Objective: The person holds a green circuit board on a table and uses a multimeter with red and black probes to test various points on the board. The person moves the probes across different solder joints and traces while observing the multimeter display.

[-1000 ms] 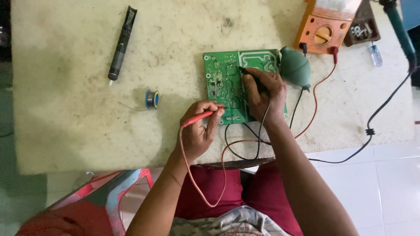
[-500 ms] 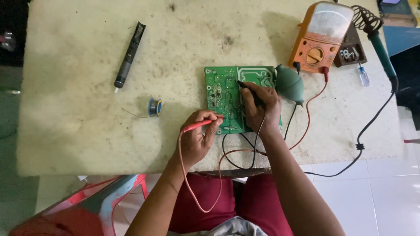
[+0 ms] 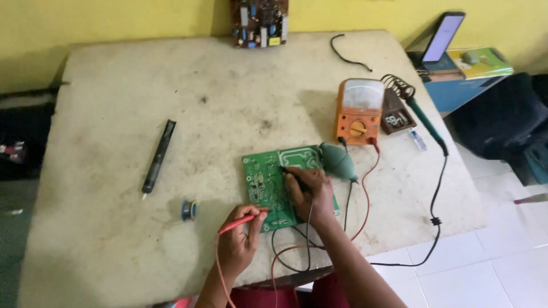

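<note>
A green circuit board (image 3: 264, 177) lies flat near the table's front edge. My right hand (image 3: 311, 194) rests on the board and grips a black test probe (image 3: 292, 174) whose tip touches the board's middle. My left hand (image 3: 240, 236) sits at the board's front left corner, closed around a red test probe (image 3: 242, 220) that points at the board's lower edge. Red and black leads (image 3: 365, 194) run from the probes to an orange analog multimeter (image 3: 358, 111) standing behind the board.
A dark green blower bulb (image 3: 337, 161) lies beside the board. A black desoldering pump (image 3: 158, 155) and a solder spool (image 3: 189, 210) lie to the left. A soldering iron (image 3: 425, 122) on its stand sits right. Another circuit board (image 3: 260, 21) is at the far edge; a phone (image 3: 442, 37) stands off-table.
The camera has tilted up, so the far table edge and wall came into view. Both hands stay on the board with their probes, hardly shifted.
</note>
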